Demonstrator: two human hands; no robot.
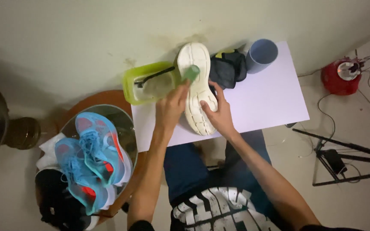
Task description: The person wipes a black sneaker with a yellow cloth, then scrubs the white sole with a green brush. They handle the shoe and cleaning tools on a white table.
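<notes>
Counting one white shoe, two blue shoes, one cup.

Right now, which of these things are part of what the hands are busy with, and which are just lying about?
In use: white shoe sole, right hand steadying it, left hand with green brush, green tub.

Lying about: blue shoes in bowl, blue cup, dark cloth, red device.
</notes>
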